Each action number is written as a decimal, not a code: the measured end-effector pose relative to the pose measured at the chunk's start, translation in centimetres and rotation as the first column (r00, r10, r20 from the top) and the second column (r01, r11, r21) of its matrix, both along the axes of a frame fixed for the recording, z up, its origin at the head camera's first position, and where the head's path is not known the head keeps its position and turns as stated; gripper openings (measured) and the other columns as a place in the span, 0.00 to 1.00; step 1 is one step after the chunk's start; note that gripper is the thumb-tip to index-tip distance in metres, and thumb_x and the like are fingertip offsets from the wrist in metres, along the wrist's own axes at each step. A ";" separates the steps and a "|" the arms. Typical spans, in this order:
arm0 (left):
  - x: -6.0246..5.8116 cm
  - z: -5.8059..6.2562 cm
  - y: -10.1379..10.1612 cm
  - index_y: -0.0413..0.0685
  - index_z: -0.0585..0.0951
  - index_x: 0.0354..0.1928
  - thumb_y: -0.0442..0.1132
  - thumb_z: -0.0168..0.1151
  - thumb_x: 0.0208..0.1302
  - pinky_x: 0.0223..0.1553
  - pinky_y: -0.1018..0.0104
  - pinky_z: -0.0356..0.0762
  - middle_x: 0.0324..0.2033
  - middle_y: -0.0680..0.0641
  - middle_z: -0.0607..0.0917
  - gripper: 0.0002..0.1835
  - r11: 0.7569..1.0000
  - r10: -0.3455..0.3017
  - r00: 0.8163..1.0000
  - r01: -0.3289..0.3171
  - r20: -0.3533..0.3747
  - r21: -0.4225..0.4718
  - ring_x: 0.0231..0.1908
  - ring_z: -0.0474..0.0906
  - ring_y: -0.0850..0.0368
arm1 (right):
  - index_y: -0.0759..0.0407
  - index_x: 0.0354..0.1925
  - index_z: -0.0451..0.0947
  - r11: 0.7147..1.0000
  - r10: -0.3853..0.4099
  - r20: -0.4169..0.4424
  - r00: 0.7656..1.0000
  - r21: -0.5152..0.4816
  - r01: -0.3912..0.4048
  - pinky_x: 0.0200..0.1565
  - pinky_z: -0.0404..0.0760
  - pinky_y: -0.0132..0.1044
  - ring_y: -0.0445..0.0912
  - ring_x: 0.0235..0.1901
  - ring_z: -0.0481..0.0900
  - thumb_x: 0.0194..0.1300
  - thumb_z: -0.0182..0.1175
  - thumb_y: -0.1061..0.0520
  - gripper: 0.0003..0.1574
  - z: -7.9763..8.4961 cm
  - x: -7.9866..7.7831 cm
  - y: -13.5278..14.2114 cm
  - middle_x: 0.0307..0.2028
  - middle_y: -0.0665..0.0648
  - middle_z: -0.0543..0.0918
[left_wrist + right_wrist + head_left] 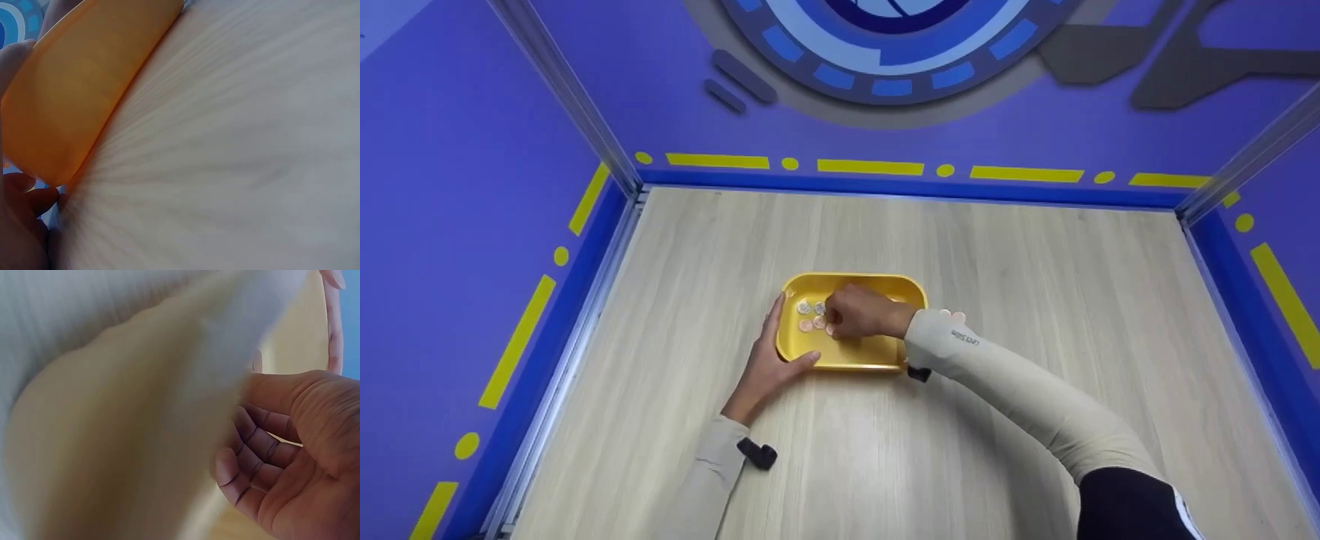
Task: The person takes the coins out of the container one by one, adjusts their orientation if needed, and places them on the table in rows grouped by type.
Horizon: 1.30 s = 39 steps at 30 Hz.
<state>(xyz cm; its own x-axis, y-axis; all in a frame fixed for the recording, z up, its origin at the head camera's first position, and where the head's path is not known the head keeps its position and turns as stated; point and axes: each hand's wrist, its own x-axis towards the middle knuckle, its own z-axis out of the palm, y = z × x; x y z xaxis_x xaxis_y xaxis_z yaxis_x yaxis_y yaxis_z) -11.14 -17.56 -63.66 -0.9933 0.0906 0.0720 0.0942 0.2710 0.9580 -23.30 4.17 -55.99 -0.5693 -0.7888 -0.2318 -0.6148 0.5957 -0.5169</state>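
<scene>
A yellow rectangular tray (870, 362) with rounded corners sits on the table. Inside, near its left end, lie silvery coins (804, 307) and copper-coloured coins (806, 325) in short rows. My left hand (769, 364) holds the tray's left end, fingers along the outer side and thumb over the front rim; the left wrist view shows the tray's orange-looking wall (84, 84) beside the fingers. My right hand (859, 311) reaches into the tray with fingers curled, right at the coins. Its fingertips are hidden, so I cannot tell whether it pinches a coin.
Just right of the tray, a few copper-coloured coins (958, 317) show past the right sleeve (1005, 382). The pale wooden table (1035, 255) is bounded by blue-purple walls (870, 142) at the back and both sides. Black straps (757, 454) stick out at the wrists.
</scene>
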 end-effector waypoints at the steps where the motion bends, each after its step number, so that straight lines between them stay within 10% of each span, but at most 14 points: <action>1: 0.0 0.0 0.0 0.57 0.47 0.91 0.49 0.82 0.62 0.78 0.39 0.61 0.86 0.41 0.59 0.65 1.000 0.001 1.000 -0.001 -0.002 0.001 0.80 0.65 0.43 | 0.62 0.44 0.90 1.000 -0.005 -0.005 1.000 0.002 0.005 0.36 0.76 0.36 0.44 0.30 0.77 0.69 0.72 0.63 0.06 -0.1 0.0 0.0 0.35 0.54 0.87; 39: 0.1 0.2 0.2 0.59 0.46 0.91 0.52 0.82 0.61 0.75 0.42 0.67 0.84 0.41 0.64 0.66 0.999 0.014 1.000 -0.014 0.014 -0.029 0.74 0.72 0.43 | 0.61 0.40 0.84 0.919 -0.160 0.154 0.975 -0.336 0.204 0.37 0.77 0.33 0.41 0.33 0.78 0.72 0.75 0.61 0.08 1.6 3.6 7.4 0.33 0.52 0.86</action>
<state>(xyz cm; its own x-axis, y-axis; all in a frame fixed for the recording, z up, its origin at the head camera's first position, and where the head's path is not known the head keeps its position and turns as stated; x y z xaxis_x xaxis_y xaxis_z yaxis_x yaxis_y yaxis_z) -11.00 -17.40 -63.45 -0.9954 0.0785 0.0557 0.0768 0.2996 0.9510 -19.71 11.61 -54.41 -0.6957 -0.7174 -0.0378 -0.4324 0.4602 -0.7754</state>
